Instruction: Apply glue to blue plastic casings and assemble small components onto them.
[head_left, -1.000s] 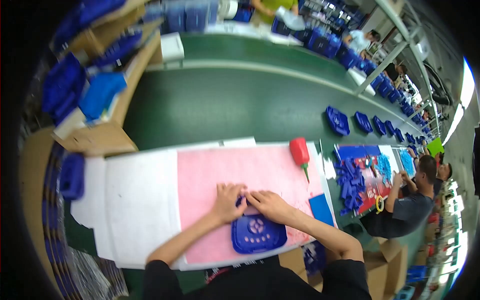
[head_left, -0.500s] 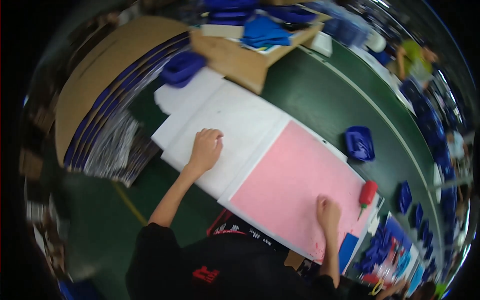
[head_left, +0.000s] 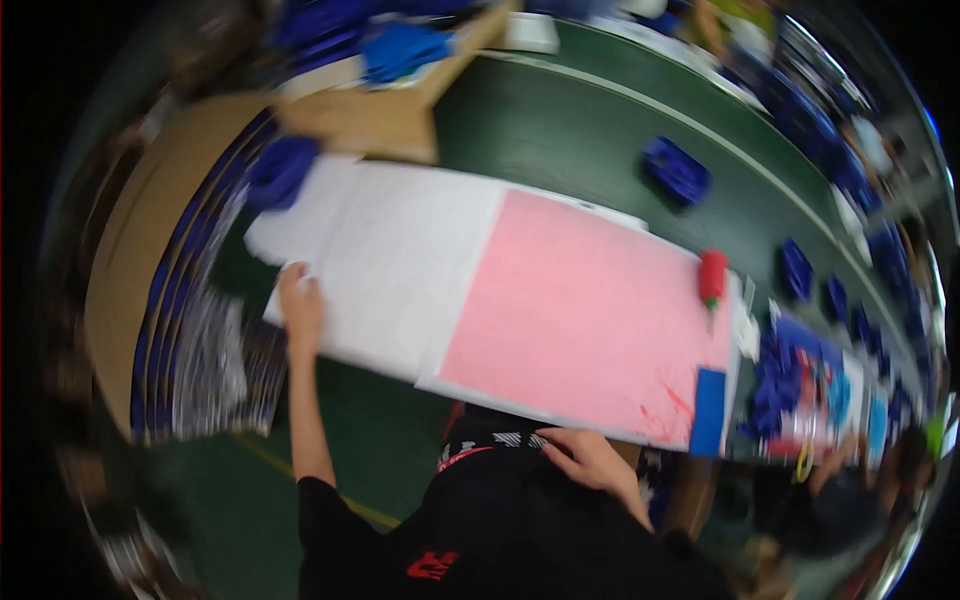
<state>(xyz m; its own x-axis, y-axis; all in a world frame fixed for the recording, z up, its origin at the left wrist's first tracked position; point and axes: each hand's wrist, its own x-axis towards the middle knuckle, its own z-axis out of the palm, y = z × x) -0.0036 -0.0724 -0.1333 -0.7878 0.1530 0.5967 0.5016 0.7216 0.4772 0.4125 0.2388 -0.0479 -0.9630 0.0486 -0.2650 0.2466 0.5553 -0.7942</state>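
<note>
My left hand (head_left: 301, 310) is at the left end of the white sheet (head_left: 400, 255), by its near corner. The thumb and fingertips look slightly apart, though blurred; nothing shows between them. My right hand (head_left: 597, 462) is at my waist, off the near edge of the work surface, with fingers stretched and nothing in it. To the right of the white sheet lies a pink panel (head_left: 590, 310) with red smears near its lower right corner. A red squeeze bottle (head_left: 712, 275) with a green tip lies at its right edge, and a blue flat piece (head_left: 708, 412) below that.
A green conveyor belt (head_left: 560, 130) runs behind, carrying blue fabric pouches (head_left: 677, 171). Stacked brown and blue sheets (head_left: 165, 260) stand at the left. A wooden stand (head_left: 370, 125) holds blue items at the back. A co-worker's arm (head_left: 835, 460) is at the right.
My left hand has moved left to the end of the white sheet. My right hand has come off the pink panel back to my waist, its fingers now stretched. The view has turned.
</note>
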